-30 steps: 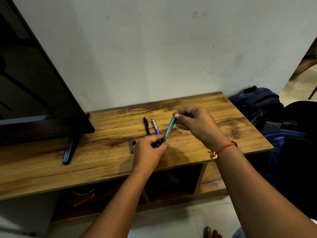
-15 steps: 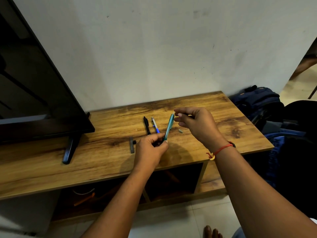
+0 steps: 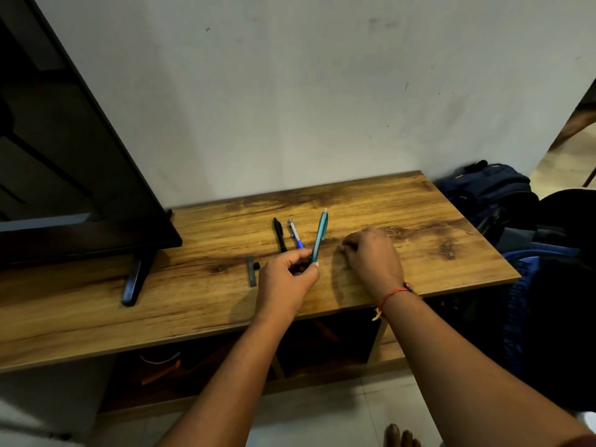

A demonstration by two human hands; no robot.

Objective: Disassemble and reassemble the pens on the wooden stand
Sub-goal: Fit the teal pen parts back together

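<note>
Lowered from the teal pen (image 3: 321, 235), right hand (image 3: 374, 256) meets the bench (image 3: 419, 227), fingers (image 3: 346, 248) curled, grip unclear; left hand (image 3: 287, 282) pinches the pen's lower end, best held steady for refitting.

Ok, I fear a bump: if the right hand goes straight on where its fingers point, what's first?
Probably the teal pen that the left hand holds, though it may stand higher.

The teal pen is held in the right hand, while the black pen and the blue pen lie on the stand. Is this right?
No. The head view shows the teal pen in the left hand, not the right; the right hand is down at the stand. The black pen and blue pen do lie on the stand.
</note>
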